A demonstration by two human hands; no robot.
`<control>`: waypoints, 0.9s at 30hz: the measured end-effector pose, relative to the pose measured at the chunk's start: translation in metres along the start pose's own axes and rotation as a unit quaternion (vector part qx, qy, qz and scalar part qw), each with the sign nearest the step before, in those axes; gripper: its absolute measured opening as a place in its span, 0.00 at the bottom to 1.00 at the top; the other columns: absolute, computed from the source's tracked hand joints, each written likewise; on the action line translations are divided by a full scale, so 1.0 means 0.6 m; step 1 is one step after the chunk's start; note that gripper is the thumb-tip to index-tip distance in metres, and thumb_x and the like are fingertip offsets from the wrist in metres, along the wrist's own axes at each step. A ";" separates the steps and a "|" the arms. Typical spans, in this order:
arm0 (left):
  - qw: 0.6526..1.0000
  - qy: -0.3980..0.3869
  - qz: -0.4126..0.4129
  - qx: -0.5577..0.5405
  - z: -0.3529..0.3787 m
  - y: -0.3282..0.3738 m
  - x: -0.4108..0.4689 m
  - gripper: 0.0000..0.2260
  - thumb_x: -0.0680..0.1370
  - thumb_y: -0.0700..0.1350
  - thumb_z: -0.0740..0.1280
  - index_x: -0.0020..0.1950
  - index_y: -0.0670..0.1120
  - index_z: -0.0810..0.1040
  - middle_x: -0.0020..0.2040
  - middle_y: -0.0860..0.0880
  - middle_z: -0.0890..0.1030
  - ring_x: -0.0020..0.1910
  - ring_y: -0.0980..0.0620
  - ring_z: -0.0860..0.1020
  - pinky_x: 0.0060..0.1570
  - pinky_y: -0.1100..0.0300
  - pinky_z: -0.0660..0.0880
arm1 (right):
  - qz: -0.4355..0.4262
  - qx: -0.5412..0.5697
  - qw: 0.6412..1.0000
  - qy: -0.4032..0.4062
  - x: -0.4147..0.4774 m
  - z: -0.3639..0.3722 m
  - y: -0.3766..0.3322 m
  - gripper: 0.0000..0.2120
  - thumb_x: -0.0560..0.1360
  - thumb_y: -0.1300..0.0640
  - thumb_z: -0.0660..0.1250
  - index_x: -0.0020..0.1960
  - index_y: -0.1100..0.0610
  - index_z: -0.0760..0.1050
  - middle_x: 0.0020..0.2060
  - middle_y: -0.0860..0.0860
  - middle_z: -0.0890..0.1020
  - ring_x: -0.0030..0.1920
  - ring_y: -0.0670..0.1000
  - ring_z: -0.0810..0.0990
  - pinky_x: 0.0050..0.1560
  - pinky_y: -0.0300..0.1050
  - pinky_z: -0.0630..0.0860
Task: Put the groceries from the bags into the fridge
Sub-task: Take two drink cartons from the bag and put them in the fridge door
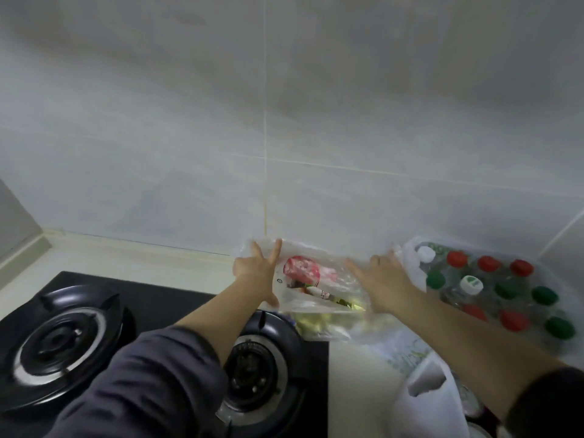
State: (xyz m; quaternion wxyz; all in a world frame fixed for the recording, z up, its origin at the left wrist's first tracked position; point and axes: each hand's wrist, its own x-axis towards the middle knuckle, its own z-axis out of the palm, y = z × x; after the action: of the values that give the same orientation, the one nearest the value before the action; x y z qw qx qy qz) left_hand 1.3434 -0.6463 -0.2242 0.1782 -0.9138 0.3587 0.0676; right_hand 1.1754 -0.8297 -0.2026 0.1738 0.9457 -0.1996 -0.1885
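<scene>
Reaching across a cream kitchen counter [132, 254] to a clear plastic bag [331, 279] of groceries, set at the back against the tiled wall [284, 121], just right of the gas hob [158, 298]. Crinkled and see-through, with a round red-and-white package [301, 270] showing inside and a second red-lettered pack [322, 294] below it; print too blurred to read. Left hand [256, 270] laid on the bag's left edge, fingers straight and splayed, thumb low. Right hand [379, 276] laid on its right side, fingers likewise spread flat, neither curled round anything. Pale yellow-green produce [319, 324] bagged just in front, touching the clear bag. To the right, a white bag [410, 263] packed with upright bottles [471, 284], caps red, green and white. Nearer the camera, another white carrier bag [423, 393] with a cut-out handle. Black glass hob with two round burners, the right burner [259, 365] partly hidden under a dark sleeve [142, 390]. Grey marbled wall tiles with pale grout lines across the upper half of the view.
</scene>
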 end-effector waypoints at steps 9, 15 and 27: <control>0.998 -0.046 0.014 0.034 0.067 0.007 0.072 0.23 0.76 0.53 0.69 0.68 0.46 0.69 0.58 0.51 0.79 0.57 0.50 0.78 0.48 0.59 0.67 | -0.035 -0.116 0.990 -0.075 0.061 0.045 -0.044 0.38 0.77 0.61 0.64 0.79 0.56 0.46 0.63 0.52 0.79 0.66 0.60 0.71 0.70 0.60 0.52; 0.997 0.023 0.031 0.066 0.041 0.005 0.096 0.11 0.78 0.38 0.62 0.59 0.46 0.77 0.55 0.49 0.80 0.54 0.49 0.80 0.42 0.59 0.70 | -0.018 -0.097 0.995 -0.007 0.075 0.023 -0.042 0.14 0.79 0.62 0.58 0.60 0.53 0.77 0.56 0.50 0.81 0.59 0.53 0.77 0.66 0.52 0.60; 0.972 0.123 -0.014 -0.200 -0.064 -0.024 0.066 0.11 0.80 0.40 0.56 0.54 0.42 0.77 0.46 0.44 0.77 0.43 0.43 0.75 0.41 0.56 0.71 | 0.137 0.375 0.906 0.138 0.072 -0.044 -0.004 0.16 0.78 0.63 0.58 0.33 0.53 0.63 0.40 0.53 0.77 0.41 0.56 0.75 0.31 0.41 0.61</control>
State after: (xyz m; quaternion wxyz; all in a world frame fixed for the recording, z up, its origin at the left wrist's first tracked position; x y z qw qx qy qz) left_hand 1.3818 -0.6757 -0.1948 -0.0527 -0.9370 0.3447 0.0225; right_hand 1.2240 -0.8403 -0.1932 -0.1440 0.9211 -0.3570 0.0587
